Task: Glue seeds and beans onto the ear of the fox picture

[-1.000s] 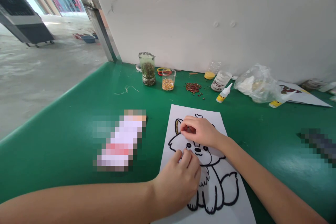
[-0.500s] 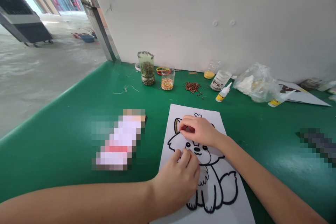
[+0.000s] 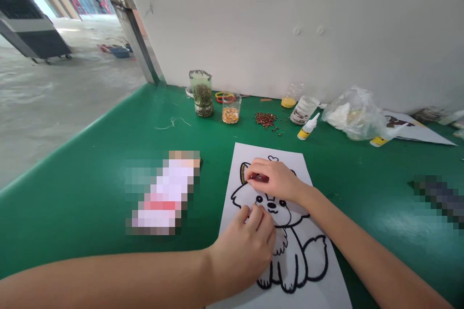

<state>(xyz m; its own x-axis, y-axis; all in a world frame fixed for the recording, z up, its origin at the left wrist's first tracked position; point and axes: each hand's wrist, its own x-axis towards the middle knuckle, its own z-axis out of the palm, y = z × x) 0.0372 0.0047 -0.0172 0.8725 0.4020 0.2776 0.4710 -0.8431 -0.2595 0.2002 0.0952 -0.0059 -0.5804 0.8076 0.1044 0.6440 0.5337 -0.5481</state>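
Observation:
A white sheet of paper (image 3: pixel 326 275) with a black outline drawing of a dog lies on the green table (image 3: pixel 90 188). My right hand (image 3: pixel 275 179) rests on the dog's head, fingers pinched together at the left ear, which is partly filled with small seeds; what the fingertips hold is too small to name. Lower down, my left hand (image 3: pixel 246 251) lies curled on the paper, its fingertips pressing the sheet beside the dog's face.
Along the white wall stand a jar of green seeds (image 3: pixel 201 92), a small cup of yellow grains (image 3: pixel 232 108), a pile of red-brown seeds (image 3: pixel 266 119), a glue bottle (image 3: pixel 309 127), a clear jar (image 3: pixel 304 109), a plastic bag (image 3: pixel 355 115) and another sheet (image 3: pixel 416 131). The table's left edge drops to the floor.

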